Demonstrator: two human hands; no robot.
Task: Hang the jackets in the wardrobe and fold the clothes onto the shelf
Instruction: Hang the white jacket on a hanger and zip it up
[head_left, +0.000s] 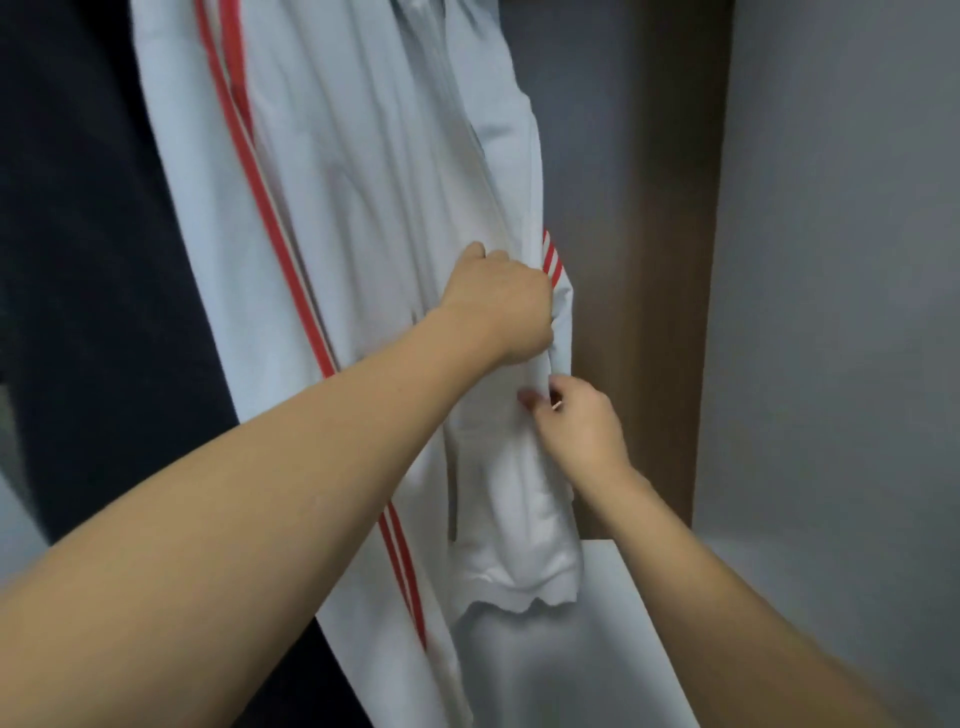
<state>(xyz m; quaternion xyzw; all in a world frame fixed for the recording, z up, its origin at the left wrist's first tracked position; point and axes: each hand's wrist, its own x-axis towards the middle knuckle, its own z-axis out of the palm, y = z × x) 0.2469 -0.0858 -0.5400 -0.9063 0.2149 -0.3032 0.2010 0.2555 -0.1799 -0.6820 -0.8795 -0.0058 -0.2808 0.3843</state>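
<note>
The white jacket (363, 218) with red stripes hangs inside the wardrobe (670, 260), its front edge running between both hands. A dark garment (78, 260) hangs directly to its left; open space lies to its right, above the white shelf (597, 649). The left hand (501, 306) grips the front edge, fingers curled into the fabric. The right hand (579, 421) pinches the same edge just below.

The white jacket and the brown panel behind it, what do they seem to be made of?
White jacket: soft knit fabric, likely cotton or polyester; it folds loosely and has a ribbed hem. Brown panel: probably laminated board, smooth, flat and matte.
</note>
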